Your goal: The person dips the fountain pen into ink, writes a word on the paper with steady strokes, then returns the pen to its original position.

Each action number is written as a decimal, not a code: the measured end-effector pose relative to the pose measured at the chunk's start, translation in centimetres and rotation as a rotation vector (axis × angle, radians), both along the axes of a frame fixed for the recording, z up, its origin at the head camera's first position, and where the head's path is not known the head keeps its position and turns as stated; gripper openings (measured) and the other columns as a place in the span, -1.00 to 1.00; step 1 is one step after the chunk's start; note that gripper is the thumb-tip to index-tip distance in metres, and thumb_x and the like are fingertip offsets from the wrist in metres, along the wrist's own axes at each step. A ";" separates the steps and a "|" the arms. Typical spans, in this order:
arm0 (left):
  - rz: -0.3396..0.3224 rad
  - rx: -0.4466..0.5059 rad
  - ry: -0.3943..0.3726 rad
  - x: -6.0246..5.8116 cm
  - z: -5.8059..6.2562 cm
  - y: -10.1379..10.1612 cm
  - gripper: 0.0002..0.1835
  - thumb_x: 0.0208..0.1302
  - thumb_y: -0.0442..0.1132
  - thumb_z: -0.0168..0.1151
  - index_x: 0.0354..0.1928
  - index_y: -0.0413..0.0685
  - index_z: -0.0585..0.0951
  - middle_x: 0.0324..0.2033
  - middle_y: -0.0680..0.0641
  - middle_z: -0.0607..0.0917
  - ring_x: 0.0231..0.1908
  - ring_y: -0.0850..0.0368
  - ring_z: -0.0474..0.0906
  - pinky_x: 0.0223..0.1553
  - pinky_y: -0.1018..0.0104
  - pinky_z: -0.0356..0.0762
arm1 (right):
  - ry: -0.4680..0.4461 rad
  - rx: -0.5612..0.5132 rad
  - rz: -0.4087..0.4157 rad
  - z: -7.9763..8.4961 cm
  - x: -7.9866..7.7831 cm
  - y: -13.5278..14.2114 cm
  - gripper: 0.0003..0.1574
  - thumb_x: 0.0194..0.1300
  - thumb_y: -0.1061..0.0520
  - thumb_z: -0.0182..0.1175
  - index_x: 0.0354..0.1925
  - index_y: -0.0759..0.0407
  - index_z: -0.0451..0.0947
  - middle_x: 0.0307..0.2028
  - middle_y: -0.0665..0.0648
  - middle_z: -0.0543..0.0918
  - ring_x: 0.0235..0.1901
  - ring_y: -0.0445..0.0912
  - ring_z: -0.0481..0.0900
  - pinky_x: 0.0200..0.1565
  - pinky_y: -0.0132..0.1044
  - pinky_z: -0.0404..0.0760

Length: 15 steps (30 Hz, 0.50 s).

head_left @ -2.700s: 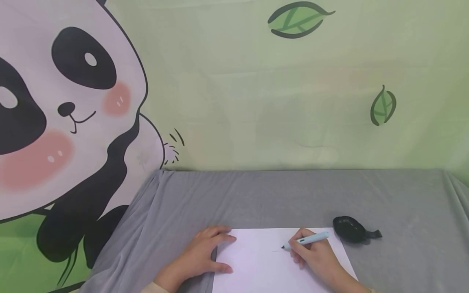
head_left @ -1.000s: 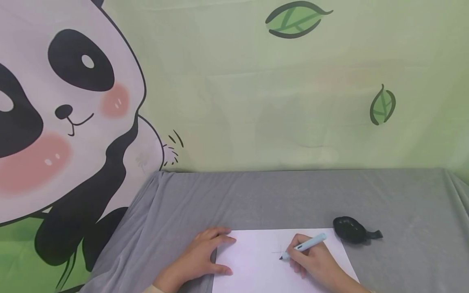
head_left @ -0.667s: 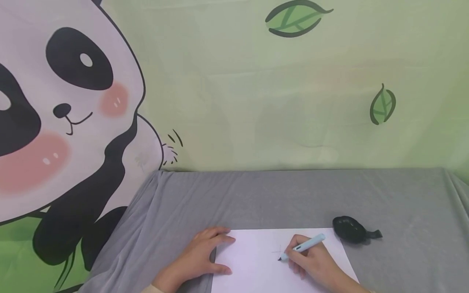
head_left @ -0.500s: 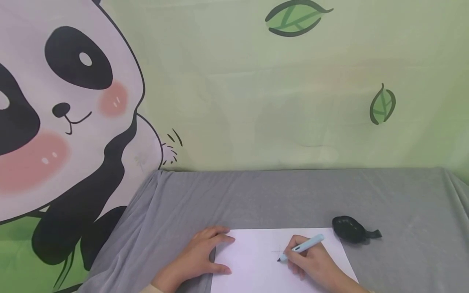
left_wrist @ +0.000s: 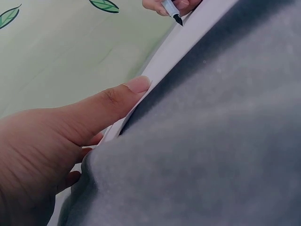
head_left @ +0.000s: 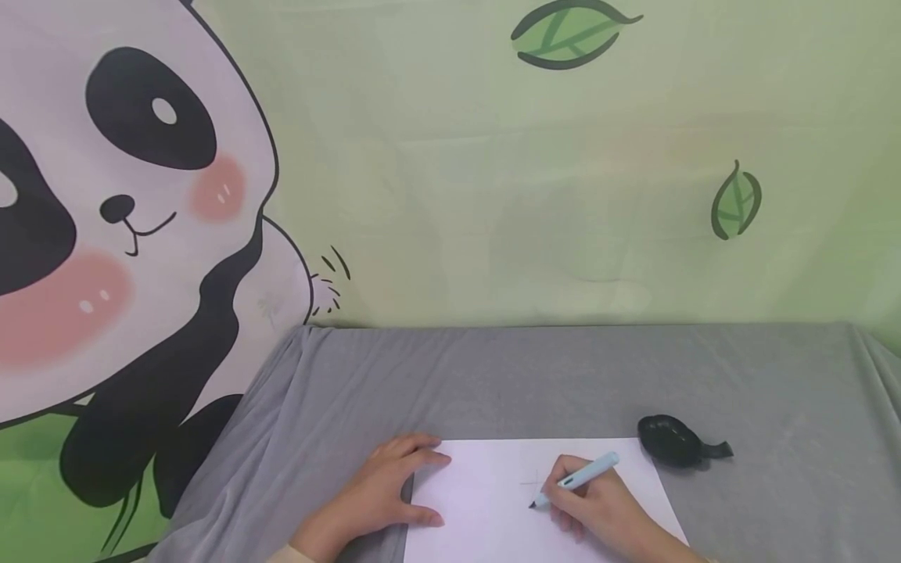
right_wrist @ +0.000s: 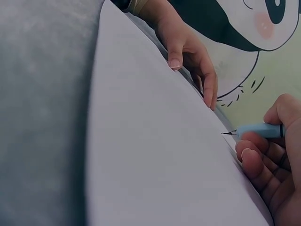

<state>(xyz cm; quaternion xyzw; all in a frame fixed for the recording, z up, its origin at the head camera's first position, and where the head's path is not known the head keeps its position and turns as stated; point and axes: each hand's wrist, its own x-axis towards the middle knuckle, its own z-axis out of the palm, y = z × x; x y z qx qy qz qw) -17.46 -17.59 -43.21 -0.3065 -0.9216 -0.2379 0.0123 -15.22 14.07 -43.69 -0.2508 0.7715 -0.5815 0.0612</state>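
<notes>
- The right hand (head_left: 593, 504) holds a light-blue pen (head_left: 594, 468) in a writing grip, thumb and fingers drawn in around the barrel near the tip, with no wide gap left between them.
- The pen slants, its dark pointed tip down toward the paper and its blunt end up to the right; whether the tip touches or hangs just above the sheet I cannot tell.
- As a judgement, the pen is light, stiff and smooth, with a tip that hard pressure could harm; the barrel just behind the tip is the place to hold it.
- The left hand (head_left: 380, 489) grips nothing: its thumb stands wide of the extended fingers, and thumb and fingertips rest on the left margin of the paper.
- The white paper (head_left: 479, 500) lies under both hands, its near edge out of the head view. It should be light, thin and easily creased or slid; flat fingertips at the margin would suit it better than a pinch.
- Faint crossed lines (head_left: 531, 482) show on the paper, just above and left of the pen tip.
- A glossy black object (head_left: 669, 442) with a short stem lies just beside the paper's far right corner.
- Grey cloth (head_left: 535, 383) spreads beneath everything; behind it hangs a green backdrop (head_left: 450, 195) printed with a panda (head_left: 158, 250) and leaves (head_left: 566, 35).
</notes>
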 end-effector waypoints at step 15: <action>0.000 0.005 0.002 0.1 0.2 0.0 -0.32 -0.10 0.25 0.42 0.11 0.19 0.57 0.20 0.02 0.52 0.22 -0.03 0.42 0.18 -0.15 0.30 | -0.062 0.016 0.055 0.1 0.0 -0.1 -0.87 0.32 0.24 0.14 -0.33 0.32 0.48 -0.61 0.36 0.57 -0.69 -0.36 0.43 -0.69 -0.40 0.47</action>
